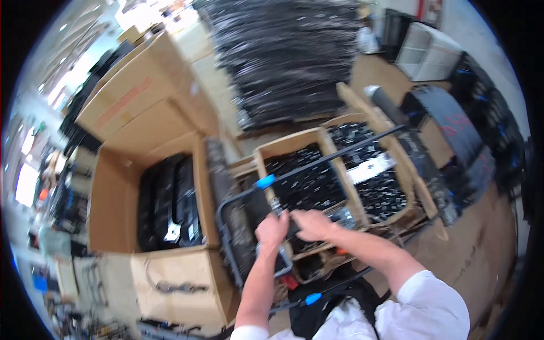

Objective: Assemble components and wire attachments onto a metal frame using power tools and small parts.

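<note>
A black tubular frame point(334, 156) with blue clips point(265, 181) lies in front of me, across small boxes of parts. My left hand point(273, 229) is over the frame's left part, fingers closed round something. A short silvery piece point(276, 205) shows just beyond its thumb; blur hides its kind. Close beside it, my right hand point(313, 225) is closed too, its fingertips near the left thumb. What it grips is hidden. Under and beyond both hands sits a wooden-sided box point(292, 143) filled with small black parts point(309, 184).
Left stands an open cardboard box point(113, 198) holding black moulded panels point(170, 198). A second bin point(405, 195) of dark clips carries a white label-like piece point(371, 169). Beyond rises a film-wrapped black stack point(289, 62). Curved dark panels point(453, 124) lean at the right.
</note>
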A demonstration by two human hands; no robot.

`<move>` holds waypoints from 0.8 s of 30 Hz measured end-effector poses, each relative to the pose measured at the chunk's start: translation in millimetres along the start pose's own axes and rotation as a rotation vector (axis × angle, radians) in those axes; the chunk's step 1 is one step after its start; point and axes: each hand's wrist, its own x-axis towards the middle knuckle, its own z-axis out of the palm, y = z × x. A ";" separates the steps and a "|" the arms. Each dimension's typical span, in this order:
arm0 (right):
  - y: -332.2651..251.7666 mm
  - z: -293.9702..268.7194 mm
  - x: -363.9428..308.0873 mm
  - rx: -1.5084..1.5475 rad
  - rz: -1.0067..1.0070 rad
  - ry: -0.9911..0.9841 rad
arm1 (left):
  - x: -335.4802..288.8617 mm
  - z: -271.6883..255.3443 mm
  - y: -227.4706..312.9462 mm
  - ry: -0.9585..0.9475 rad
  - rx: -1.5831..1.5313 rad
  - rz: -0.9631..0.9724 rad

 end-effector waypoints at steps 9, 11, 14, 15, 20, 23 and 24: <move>9.6 30.6 12.1 0.044 -0.163 0.157 | 14.1 28.3 -31.3 0.333 0.199 0.101; 14.3 27.0 8.2 0.064 -0.124 0.140 | 18.4 34.2 -26.1 0.358 0.237 0.130; 16.1 23.9 6.4 0.059 -0.143 0.154 | 22.3 35.8 -23.5 0.373 0.292 0.126; 16.1 22.7 7.8 0.053 -0.132 0.114 | 22.4 35.2 -23.7 0.369 0.296 0.122; 13.1 20.8 13.0 0.050 -0.095 0.082 | 26.5 31.6 -25.2 0.376 0.271 0.114; 9.1 15.9 15.9 0.047 -0.093 0.058 | 28.6 30.4 -25.7 0.371 0.265 0.091; 6.8 13.2 16.3 0.045 -0.096 0.062 | 29.8 31.1 -28.3 0.371 0.265 0.087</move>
